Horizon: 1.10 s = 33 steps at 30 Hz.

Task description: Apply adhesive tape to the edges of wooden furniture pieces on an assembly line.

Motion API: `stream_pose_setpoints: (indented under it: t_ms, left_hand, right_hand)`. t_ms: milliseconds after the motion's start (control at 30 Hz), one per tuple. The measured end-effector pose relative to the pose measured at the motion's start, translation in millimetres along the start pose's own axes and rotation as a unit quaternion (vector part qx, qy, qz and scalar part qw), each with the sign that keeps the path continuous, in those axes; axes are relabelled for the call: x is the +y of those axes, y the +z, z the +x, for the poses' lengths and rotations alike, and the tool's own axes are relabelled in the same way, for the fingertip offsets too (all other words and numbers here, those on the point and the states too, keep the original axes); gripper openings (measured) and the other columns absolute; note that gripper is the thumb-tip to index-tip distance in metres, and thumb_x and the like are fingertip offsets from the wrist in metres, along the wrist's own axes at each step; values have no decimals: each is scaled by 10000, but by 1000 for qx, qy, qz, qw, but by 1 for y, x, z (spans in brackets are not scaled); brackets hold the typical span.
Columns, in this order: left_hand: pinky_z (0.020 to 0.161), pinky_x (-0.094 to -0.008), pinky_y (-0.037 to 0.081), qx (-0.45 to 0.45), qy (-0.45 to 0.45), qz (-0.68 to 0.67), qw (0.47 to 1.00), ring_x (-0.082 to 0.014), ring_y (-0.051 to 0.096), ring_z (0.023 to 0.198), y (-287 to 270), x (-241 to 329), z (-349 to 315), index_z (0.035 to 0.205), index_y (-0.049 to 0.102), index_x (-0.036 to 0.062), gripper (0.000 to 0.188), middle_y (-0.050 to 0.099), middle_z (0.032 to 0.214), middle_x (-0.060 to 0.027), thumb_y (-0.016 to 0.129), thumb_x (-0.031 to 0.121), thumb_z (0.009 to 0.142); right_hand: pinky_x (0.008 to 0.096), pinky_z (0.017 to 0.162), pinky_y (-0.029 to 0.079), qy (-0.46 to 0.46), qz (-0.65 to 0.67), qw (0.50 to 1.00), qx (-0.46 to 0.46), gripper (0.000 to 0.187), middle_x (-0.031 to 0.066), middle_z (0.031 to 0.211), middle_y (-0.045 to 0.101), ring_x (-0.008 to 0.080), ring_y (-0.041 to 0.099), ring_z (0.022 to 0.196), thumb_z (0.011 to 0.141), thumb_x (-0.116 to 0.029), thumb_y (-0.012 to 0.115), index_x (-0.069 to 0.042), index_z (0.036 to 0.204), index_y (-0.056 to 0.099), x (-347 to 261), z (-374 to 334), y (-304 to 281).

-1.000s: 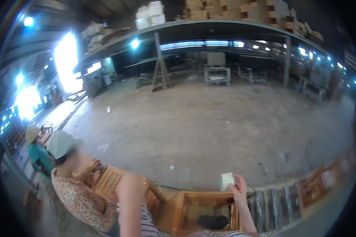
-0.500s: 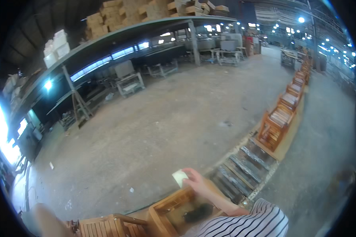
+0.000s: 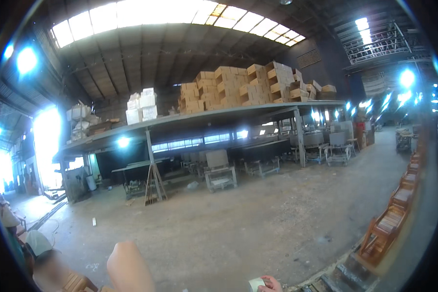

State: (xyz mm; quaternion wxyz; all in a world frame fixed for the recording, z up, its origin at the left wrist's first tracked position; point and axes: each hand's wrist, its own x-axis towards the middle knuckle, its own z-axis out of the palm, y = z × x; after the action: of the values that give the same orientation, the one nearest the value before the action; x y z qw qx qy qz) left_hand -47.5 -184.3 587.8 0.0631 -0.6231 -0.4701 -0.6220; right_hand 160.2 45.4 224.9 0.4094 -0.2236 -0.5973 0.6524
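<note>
At the bottom edge, my right hand (image 3: 271, 284) pinches a small pale, flat piece like folded paper or sandpaper (image 3: 256, 284). The exact kind does not show. The lower part of the hand is cut off by the frame. My left arm (image 3: 129, 267) rises bare and bent at the lower left, and its hand lies outside the picture. Low beside that arm, part of a slatted wooden piece of furniture (image 3: 78, 282) shows.
A person in a pale cap (image 3: 40, 246) is close at the lower left. Wooden slatted chairs (image 3: 391, 217) line a roller track (image 3: 348, 277) on the right. Across the concrete floor stands a raised platform (image 3: 258, 114) stacked with cardboard boxes (image 3: 248, 85).
My view has tilted up and swung left, so the roof and a person now show. The open wooden frame near my right hand has left the picture. The pale piece stays in that hand.
</note>
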Motion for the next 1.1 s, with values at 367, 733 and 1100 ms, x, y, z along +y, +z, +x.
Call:
stream_pose_setpoints:
  t_ms: [367,733,1100]
  left_hand:
    - [852,-383,500,-11,-36,-1,999,-260,642,998,-9,-26,19,967,717,62,215,688,982,-114,717,192,795]
    - [841,-383,503,-45,-45,15,998,-252,652,980,-19,-42,-15,931,727,69,163,696,954,-110,711,159,796]
    - [830,-382,505,-166,0,-31,986,-244,661,962,23,-38,-152,896,736,75,115,703,927,-106,704,126,798]
  right_hand:
    - [338,951,463,25,11,1000,1,470,106,1281,572,239,539,1197,886,-41,613,-66,1341,496,-7,-5,29]
    - [277,809,505,95,24,995,-17,349,51,1032,676,121,628,950,880,-46,646,-55,1224,586,19,-13,47]
    - [248,832,505,4,77,982,-174,410,95,1207,618,127,605,1043,940,-1,577,-41,1326,444,-57,-26,103]
